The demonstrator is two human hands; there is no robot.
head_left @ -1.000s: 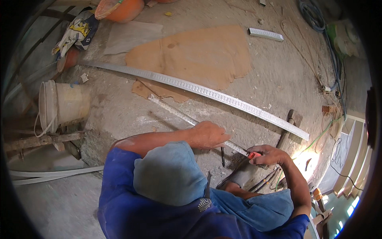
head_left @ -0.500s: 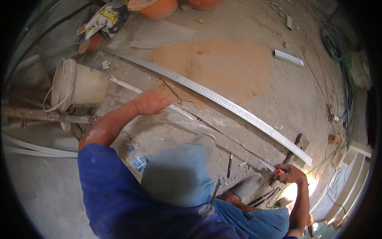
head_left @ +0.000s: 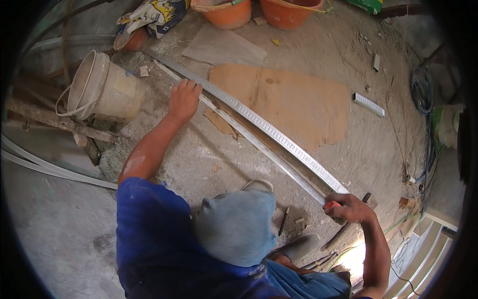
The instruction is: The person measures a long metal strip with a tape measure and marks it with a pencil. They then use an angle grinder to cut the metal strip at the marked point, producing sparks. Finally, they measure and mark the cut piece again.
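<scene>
A long, perforated metal channel [head_left: 269, 128] lies diagonally across the floor. Its near right end disappears behind my right hand [head_left: 349, 207], whose fingers are wrapped round a tape measure [head_left: 331, 205] with a red case. The pale tape blade [head_left: 259, 144] stretches from that case toward the far left, beside the channel and nearly parallel to it. My left hand [head_left: 183, 101] is closed over the blade near the channel's far part, its fingertips close to the channel's edge. A flattened piece of brown cardboard [head_left: 298, 102] lies beyond the channel.
A dirty white bucket [head_left: 117, 92] tips on its side at the left. Orange tubs [head_left: 226, 15] and a crumpled sack [head_left: 162, 17] stand at the back. A short metal piece [head_left: 369, 104] lies right of the cardboard. Coiled cable [head_left: 421, 92] hangs at the right; a dark pencil-like stick [head_left: 284, 221] lies near my shoe.
My left hand has moved farther out along the blade, up to the channel. My right hand has brought the tape case up beside the channel's near end. The blade now runs closer to the channel.
</scene>
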